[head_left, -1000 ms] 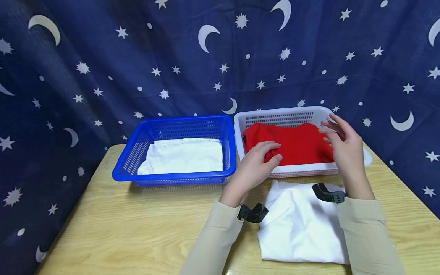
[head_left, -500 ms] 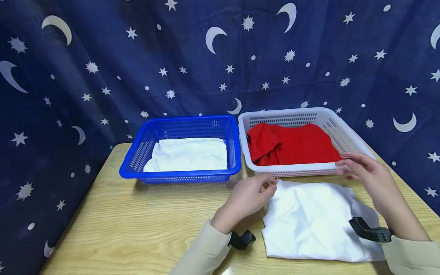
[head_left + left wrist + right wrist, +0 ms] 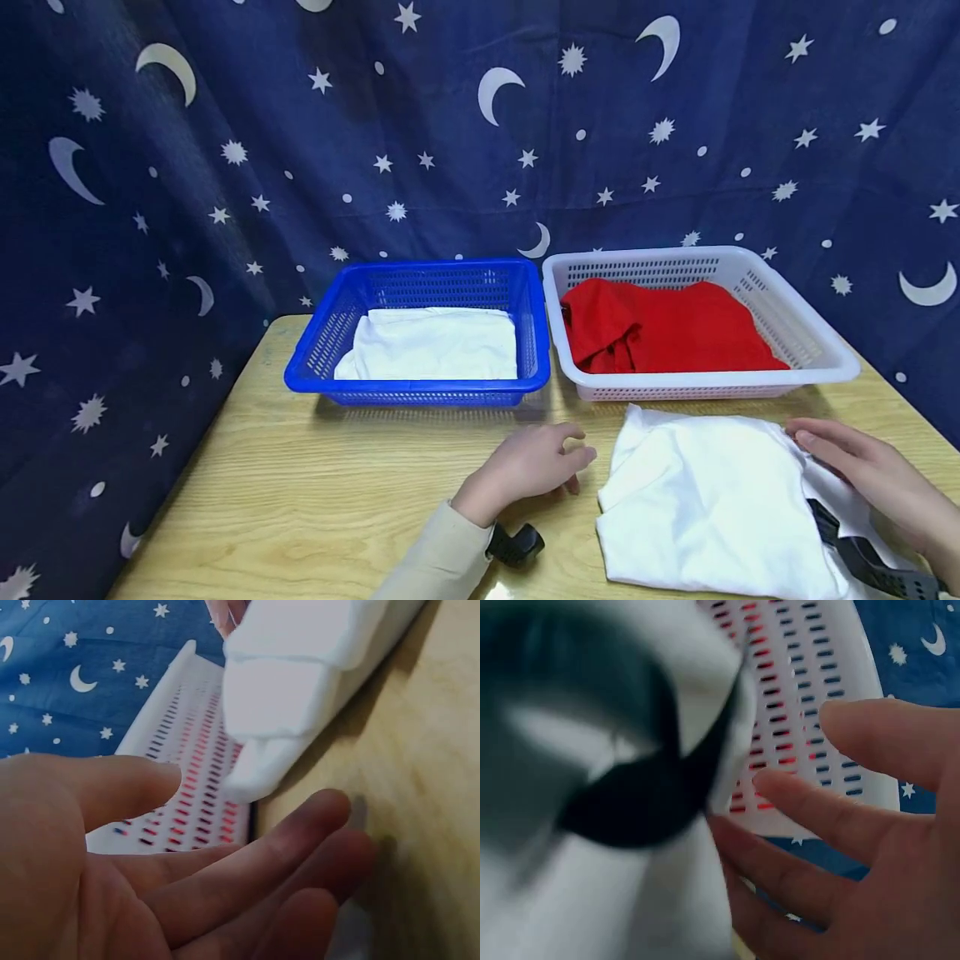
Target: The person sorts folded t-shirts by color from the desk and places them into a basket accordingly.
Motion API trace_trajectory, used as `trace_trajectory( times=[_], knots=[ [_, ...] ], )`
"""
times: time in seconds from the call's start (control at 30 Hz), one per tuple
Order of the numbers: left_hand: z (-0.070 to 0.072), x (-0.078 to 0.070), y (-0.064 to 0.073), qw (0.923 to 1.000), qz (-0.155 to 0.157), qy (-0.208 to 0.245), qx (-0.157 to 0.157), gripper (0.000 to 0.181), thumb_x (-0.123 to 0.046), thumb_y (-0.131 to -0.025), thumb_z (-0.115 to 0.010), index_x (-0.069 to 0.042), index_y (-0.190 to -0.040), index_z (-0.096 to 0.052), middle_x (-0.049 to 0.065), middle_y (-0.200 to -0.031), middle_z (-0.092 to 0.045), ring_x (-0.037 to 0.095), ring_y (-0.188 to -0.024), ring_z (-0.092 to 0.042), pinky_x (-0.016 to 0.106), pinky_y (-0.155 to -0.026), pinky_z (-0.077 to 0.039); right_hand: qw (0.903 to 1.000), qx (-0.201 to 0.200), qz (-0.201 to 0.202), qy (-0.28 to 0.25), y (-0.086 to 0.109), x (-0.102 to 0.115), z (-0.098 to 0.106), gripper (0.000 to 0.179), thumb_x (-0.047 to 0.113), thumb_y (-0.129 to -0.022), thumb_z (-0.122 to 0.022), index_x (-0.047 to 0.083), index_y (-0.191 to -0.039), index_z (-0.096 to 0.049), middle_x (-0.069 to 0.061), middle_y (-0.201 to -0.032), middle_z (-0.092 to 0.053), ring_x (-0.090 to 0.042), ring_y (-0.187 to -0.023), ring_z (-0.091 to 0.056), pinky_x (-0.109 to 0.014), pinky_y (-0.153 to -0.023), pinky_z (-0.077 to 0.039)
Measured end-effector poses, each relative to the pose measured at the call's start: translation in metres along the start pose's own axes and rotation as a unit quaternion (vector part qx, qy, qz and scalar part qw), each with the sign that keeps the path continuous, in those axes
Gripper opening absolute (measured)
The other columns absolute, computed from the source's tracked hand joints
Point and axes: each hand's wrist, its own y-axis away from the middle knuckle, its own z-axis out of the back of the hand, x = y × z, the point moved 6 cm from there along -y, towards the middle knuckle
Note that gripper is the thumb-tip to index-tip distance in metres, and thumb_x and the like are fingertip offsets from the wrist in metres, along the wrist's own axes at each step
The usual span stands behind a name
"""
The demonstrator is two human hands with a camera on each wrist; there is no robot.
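A folded white cloth (image 3: 712, 500), with loose creases and layered edges, lies on the table in front of the white basket. My left hand (image 3: 525, 468) hovers just left of it, fingers loosely bent and holding nothing. In the left wrist view, a gap shows between those fingers (image 3: 285, 840) and the cloth's thick folded edge (image 3: 285, 682). At the cloth's right side is my right hand (image 3: 873, 475), its fingers extended along the far right edge. In the right wrist view the fingertips (image 3: 739, 832) meet the cloth (image 3: 682, 900); a blurred dark patch covers part of it.
A white basket (image 3: 720, 382) behind the cloth holds red fabric (image 3: 675, 329). Beside it on the left stands a blue basket (image 3: 420, 387) containing folded white fabric (image 3: 438, 343). A navy curtain (image 3: 420, 108) with moons and stars hangs behind the wooden table (image 3: 315, 500).
Both hands have drawn back from over the white basket and come down to either side of the white cloth. The head view has shifted slightly, moving the scene rightward.
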Motion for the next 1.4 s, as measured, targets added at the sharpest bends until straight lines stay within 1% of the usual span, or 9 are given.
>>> trace_trajectory(
  times=[0.1, 0.17, 0.33, 0.63, 0.83, 1.1, 1.2, 1.3, 1.4],
  knots=[
    [-0.010, 0.003, 0.000, 0.9972, 0.002, 0.067, 0.033, 0.040, -0.041, -0.090, -0.046, -0.015, -0.119, -0.055, -0.008, -0.058, -0.061, 0.009, -0.048, -0.057, 0.020, -0.059, -0.044, 0.9983, 0.007, -0.017, 0.055, 0.001, -0.009, 0.000, 0.068, 0.046, -0.092, -0.040, -0.010, -0.131, -0.032, -0.021, -0.125, -0.044, -0.030, -0.117, -0.034, -0.048, -0.093, -0.030],
    [-0.015, 0.005, 0.001, 0.9909, 0.002, 0.120, 0.060, 0.034, -0.038, -0.090, -0.048, -0.015, -0.112, -0.059, -0.002, -0.060, -0.062, 0.013, -0.048, -0.058, 0.023, -0.053, -0.047, 0.9957, 0.016, -0.023, 0.089, 0.003, -0.009, 0.000, 0.071, 0.047, -0.092, -0.038, -0.013, -0.130, -0.030, -0.037, -0.126, -0.031, -0.051, -0.110, -0.029, -0.062, -0.080, -0.029],
    [-0.022, 0.005, 0.001, 0.9705, 0.000, 0.207, 0.124, 0.027, -0.035, -0.090, -0.050, -0.013, -0.097, -0.065, 0.007, -0.064, -0.064, 0.019, -0.049, -0.057, 0.032, -0.046, -0.049, 0.9876, 0.071, -0.049, 0.131, 0.002, 0.000, -0.008, 0.079, 0.052, -0.090, -0.037, -0.014, -0.131, -0.023, -0.039, -0.125, -0.028, -0.052, -0.103, -0.034, -0.060, -0.072, -0.037],
    [-0.022, 0.006, -0.004, 0.9690, -0.036, 0.193, 0.150, 0.040, -0.036, -0.086, -0.056, -0.013, -0.063, -0.034, 0.002, -0.055, -0.044, 0.020, -0.050, -0.058, 0.031, -0.050, -0.050, 0.9896, 0.131, -0.020, 0.057, 0.003, 0.027, -0.037, 0.073, 0.044, -0.091, -0.043, 0.002, -0.142, -0.013, -0.032, -0.137, -0.017, -0.048, -0.116, -0.024, -0.066, -0.077, -0.030],
    [-0.016, 0.002, -0.009, 0.9858, -0.091, 0.083, 0.114, 0.025, -0.043, -0.083, -0.058, -0.021, -0.082, -0.047, -0.009, -0.068, -0.050, 0.006, -0.063, -0.052, 0.020, -0.059, -0.043, 0.9882, 0.142, 0.047, 0.035, 0.004, 0.037, -0.046, 0.075, 0.034, -0.090, -0.051, 0.010, -0.144, -0.005, -0.024, -0.140, -0.017, -0.008, -0.117, -0.031, -0.045, -0.083, -0.041],
    [-0.019, -0.003, -0.007, 0.9766, -0.131, 0.093, 0.143, 0.037, -0.037, -0.086, -0.056, -0.027, -0.120, -0.046, -0.017, -0.106, -0.051, -0.003, -0.098, -0.047, 0.016, -0.085, -0.036, 0.9823, 0.167, -0.007, -0.085, 0.007, 0.046, -0.071, 0.076, 0.031, -0.089, -0.052, 0.012, -0.144, -0.003, -0.021, -0.140, -0.018, -0.024, -0.117, -0.036, -0.037, -0.084, -0.042],
    [-0.023, -0.002, -0.007, 0.9699, -0.126, 0.135, 0.159, 0.053, -0.033, -0.083, -0.062, -0.026, -0.129, -0.038, -0.016, -0.112, -0.048, -0.003, -0.102, -0.045, 0.017, -0.088, -0.035, 0.9629, 0.189, -0.049, -0.186, 0.009, 0.049, -0.082, 0.075, 0.029, -0.090, -0.051, 0.016, -0.144, 0.000, -0.021, -0.137, -0.025, -0.021, -0.109, -0.048, -0.033, -0.082, -0.045],
    [-0.024, 0.000, -0.010, 0.9703, -0.121, 0.146, 0.150, 0.064, -0.030, -0.079, -0.067, -0.026, -0.132, -0.031, -0.015, -0.117, -0.045, -0.002, -0.105, -0.042, 0.018, -0.090, -0.033, 0.9260, 0.219, -0.077, -0.297, 0.011, 0.052, -0.087, 0.074, 0.025, -0.093, -0.046, 0.018, -0.143, 0.007, -0.018, -0.130, -0.037, -0.027, -0.105, -0.053, -0.043, -0.084, -0.045],
    [-0.022, 0.004, -0.013, 0.9750, -0.123, 0.138, 0.123, 0.068, -0.028, -0.079, -0.067, -0.025, -0.135, -0.029, -0.013, -0.122, -0.043, -0.001, -0.107, -0.040, 0.018, -0.092, -0.032, 0.8535, 0.272, -0.053, -0.441, 0.013, 0.058, -0.086, 0.058, 0.017, -0.098, -0.034, 0.026, -0.144, 0.000, -0.008, -0.125, -0.047, -0.026, -0.109, -0.051, -0.047, -0.089, -0.039]
  ],
)
